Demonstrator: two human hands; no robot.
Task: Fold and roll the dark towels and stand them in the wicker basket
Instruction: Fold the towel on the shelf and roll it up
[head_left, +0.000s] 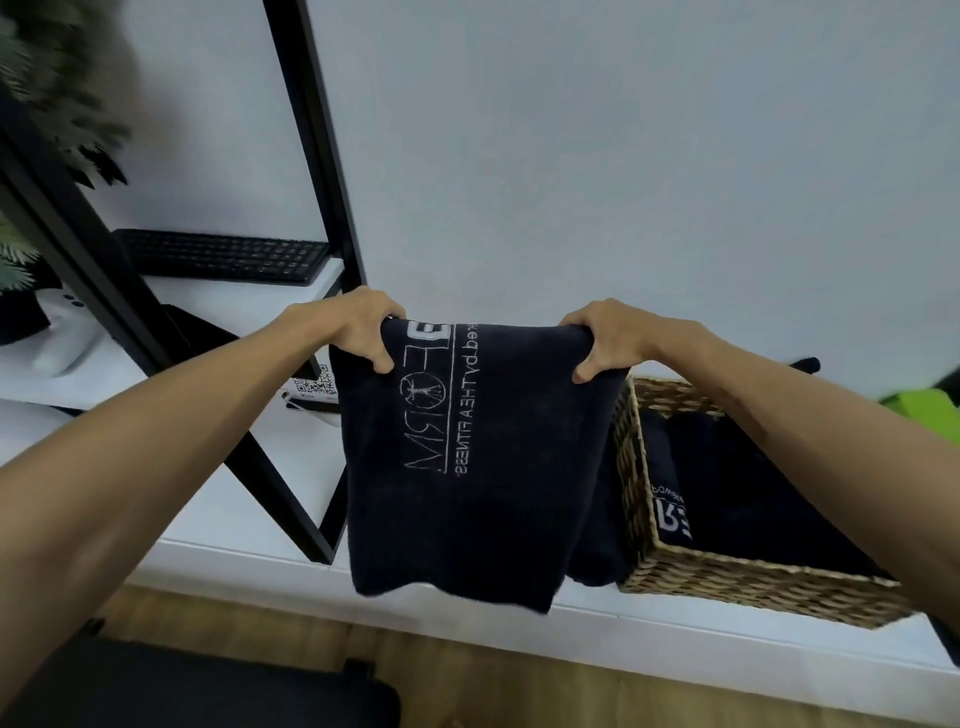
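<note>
Dark towel (478, 457) hangs flat beside the wicker basket (727, 577) — left hand (358, 327) and right hand (608, 338) each pinch a top corner, ready for folding.

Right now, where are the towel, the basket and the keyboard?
towel (483, 467): head view, middle of the hanging cloth.
basket (727, 582): head view, woven front wall.
keyboard (223, 255): head view, middle of its keys.

Towel (483, 467) between both hands, wicker basket (727, 577) to its right on the table (218, 525), keyboard (223, 254) behind left.
</note>
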